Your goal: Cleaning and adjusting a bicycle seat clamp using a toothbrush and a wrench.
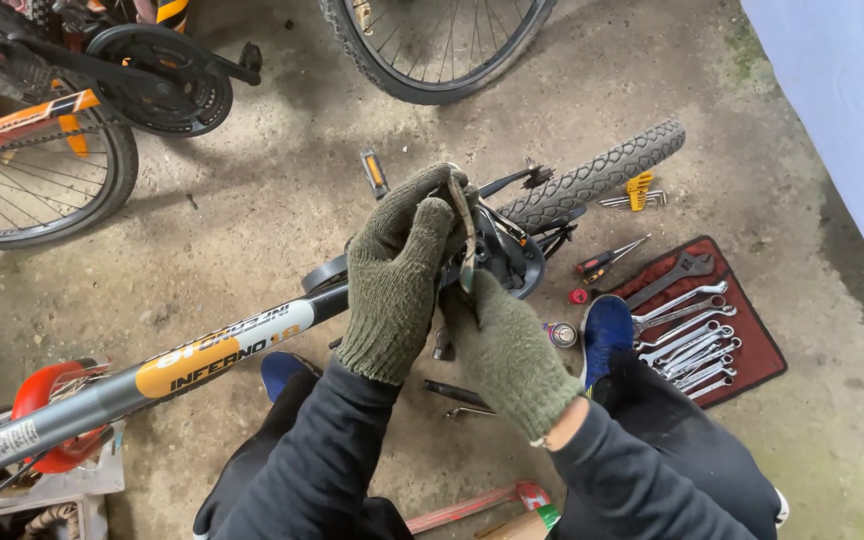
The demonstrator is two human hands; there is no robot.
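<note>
Both my hands wear green knit gloves and meet over the crank area of an upside-down bicycle. My left hand [399,268] curls around the top of a thin dirty strip [465,222], perhaps a rag or strap. My right hand [505,347] grips the strip's lower end, just beside the black chain guard [508,262]. The grey and orange bicycle frame [207,357] runs from lower left up to my hands. A pedal [373,170] with an orange reflector sticks up behind my left hand.
A red tool roll [764,345] with several wrenches lies on the concrete at right, screwdrivers [607,260] and hex keys [636,193] beside it. The knobby rear tyre [600,176] reaches right. Another bicycle [62,110] stands upper left, a wheel [430,50] at top. My blue shoes [605,330] rest below.
</note>
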